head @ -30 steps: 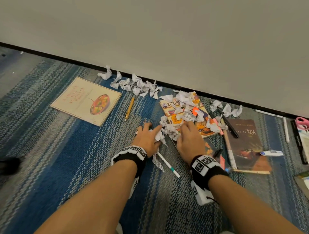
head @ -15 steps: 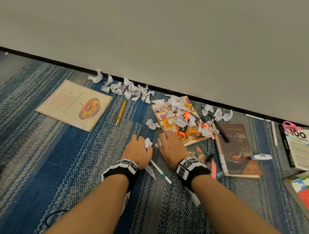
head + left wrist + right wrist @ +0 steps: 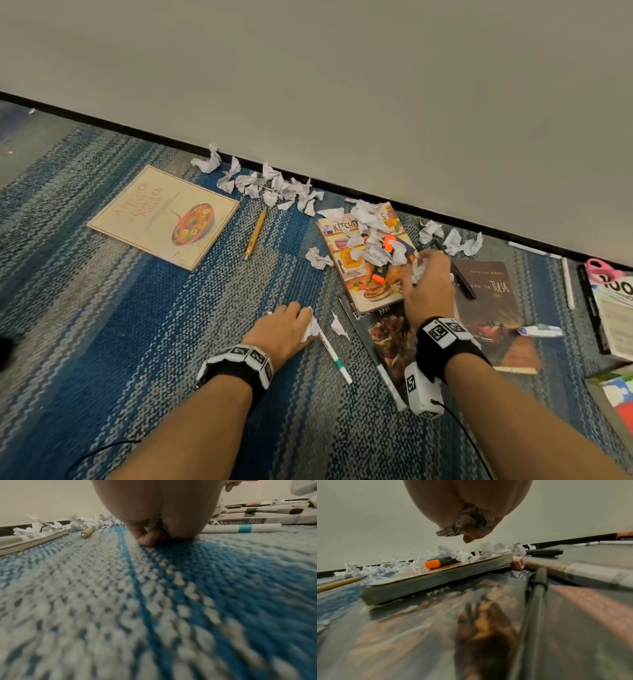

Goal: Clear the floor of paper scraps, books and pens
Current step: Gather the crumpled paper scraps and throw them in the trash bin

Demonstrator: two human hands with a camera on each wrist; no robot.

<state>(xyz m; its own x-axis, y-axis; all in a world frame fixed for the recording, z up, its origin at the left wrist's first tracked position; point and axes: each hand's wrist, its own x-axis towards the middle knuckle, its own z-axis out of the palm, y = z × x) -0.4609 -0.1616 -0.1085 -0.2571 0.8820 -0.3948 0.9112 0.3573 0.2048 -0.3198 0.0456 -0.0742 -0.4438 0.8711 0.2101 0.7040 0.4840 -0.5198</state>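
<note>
Crumpled paper scraps (image 3: 274,186) lie along the wall base and on a colourful kitchen book (image 3: 368,253). My left hand (image 3: 286,329) rests low on the carpet, fingers curled round white paper scraps (image 3: 312,329); in the left wrist view the left hand (image 3: 154,536) touches the carpet. My right hand (image 3: 426,277) is raised over the kitchen book's right edge, gripping a wad of scraps (image 3: 418,269), which shows as a wad (image 3: 469,520) in the right wrist view. A white pen (image 3: 334,353) lies beside my left hand. One loose scrap (image 3: 339,325) sits between the hands.
A cream cookbook (image 3: 164,216) lies at the left, a yellow pencil (image 3: 255,234) beside it. A brown book (image 3: 486,308) and a dark food book (image 3: 383,339) lie under my right arm. An orange highlighter (image 3: 435,563) sits on the kitchen book. More books (image 3: 613,315) lie at right.
My right hand has lifted and moved forward to the right over the kitchen book with scraps in it. The left hand has stayed low on the carpet, closing on scraps.
</note>
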